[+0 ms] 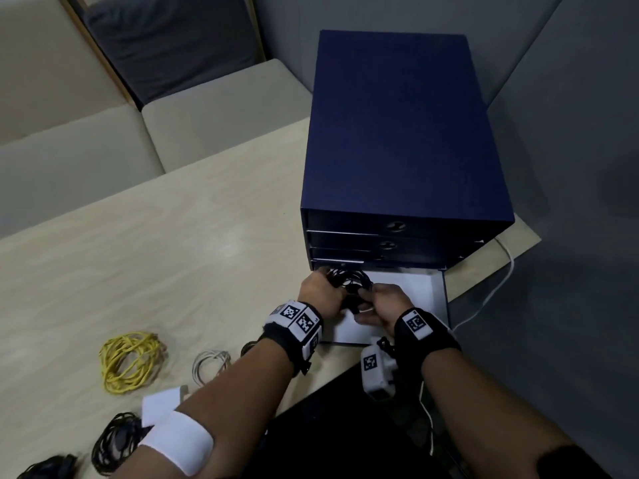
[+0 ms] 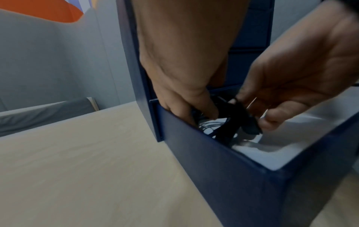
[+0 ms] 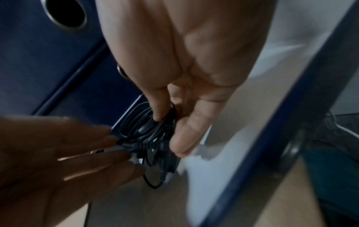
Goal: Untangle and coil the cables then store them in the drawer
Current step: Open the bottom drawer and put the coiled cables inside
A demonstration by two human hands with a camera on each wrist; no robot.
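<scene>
Holding a black coiled cable (image 1: pixel 349 283) low inside the open bottom drawer (image 1: pixel 437 295) of the navy drawer unit (image 1: pixel 397 133), at its back left corner. Left hand (image 1: pixel 316 288) curled round the coil's left side, right hand (image 1: pixel 382 300) pinching its plug end, both wrists angled down. Yellow cable (image 1: pixel 129 361), white cable (image 1: pixel 211 364) and more black coils (image 1: pixel 116 440) lying apart on the wooden table (image 1: pixel 173 243).

Open drawer (image 1: pixel 437 292) right half free; closed drawers (image 1: pixel 394 236) overhang rear; yellow coil (image 1: pixel 129 361) lies on table left.
</scene>
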